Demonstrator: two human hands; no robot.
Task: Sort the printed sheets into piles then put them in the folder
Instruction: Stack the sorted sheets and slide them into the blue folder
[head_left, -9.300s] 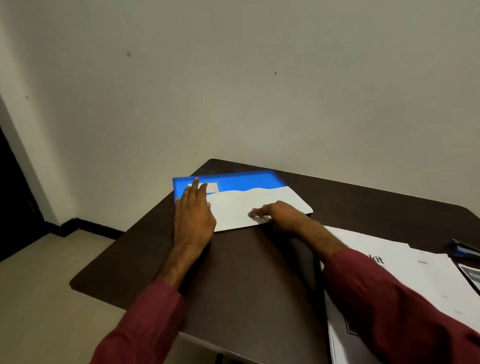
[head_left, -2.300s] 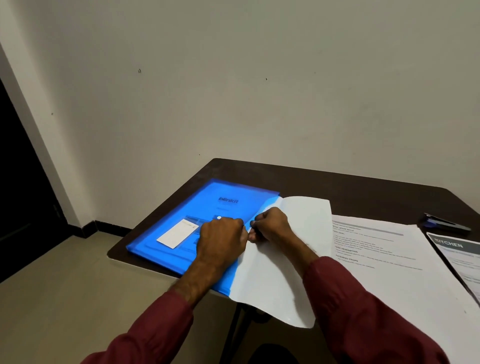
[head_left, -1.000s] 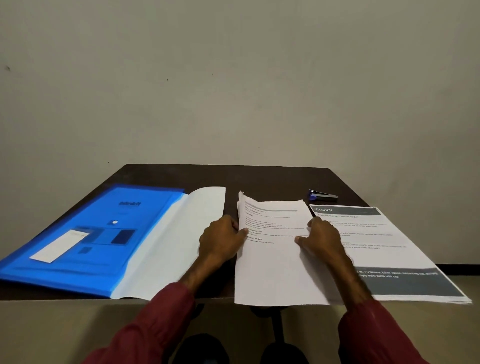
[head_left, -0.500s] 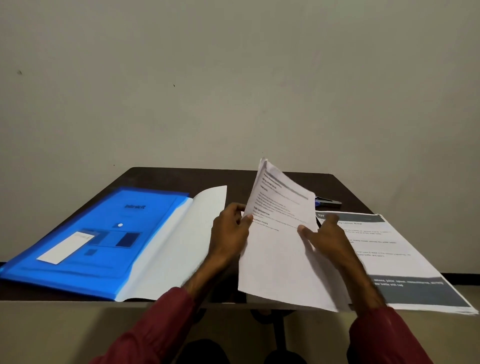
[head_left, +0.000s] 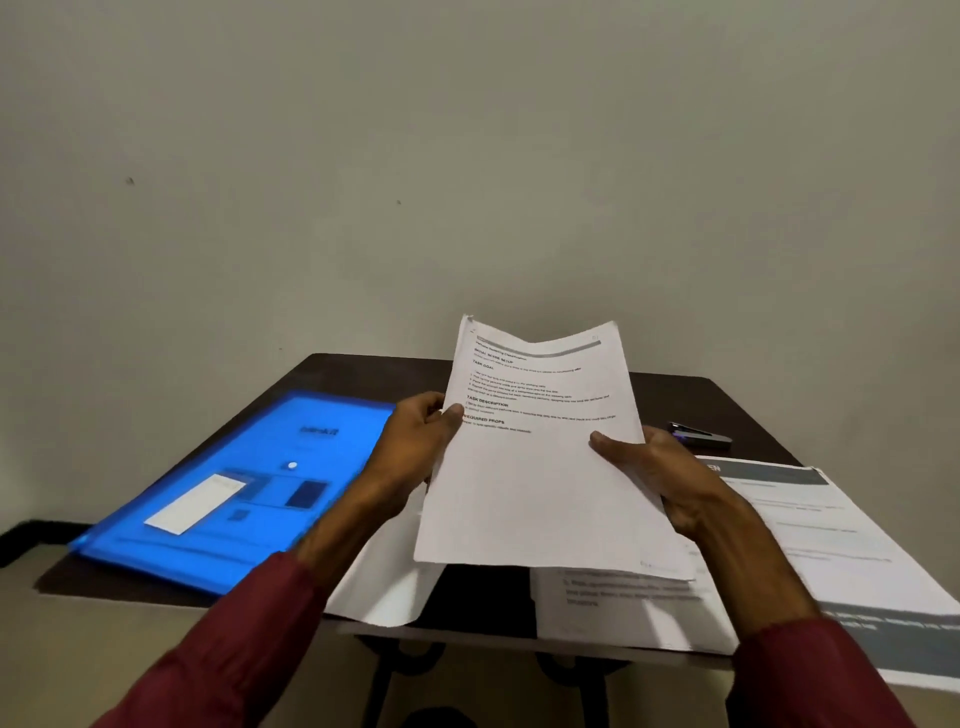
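**pauly:** Compared with half a second back, the held sheets (head_left: 535, 483) are up clear of the table (head_left: 363, 371) and turned face-on to the camera. Back then they were only tipping up off it. The top edge dips in the middle.

**mo:** Who's got hold of what?

**pauly:** Left hand (head_left: 415, 452) pinches the left edge, thumb on the printed side. Right hand (head_left: 670, 483) grips the right edge the same way, a bit lower. So the paper hangs between the two hands, above the gap between the blue folder (head_left: 234, 483) on the left and the grey-header pile (head_left: 841, 535) on the right. Another printed page (head_left: 623, 597) lies flat right under it.

**mo:** Tips for this bit?

**pauly:** My guess is they're reading the heading to pick a pile. I'd keep both edges pinched so nothing fans out, check it against the right pile's header first, and square it up before laying it down. The folder's white flap (head_left: 384, 587) is folded open towards them, so filing later looks easy. What looks like a stapler (head_left: 701, 435) sits at the back, out of the way.
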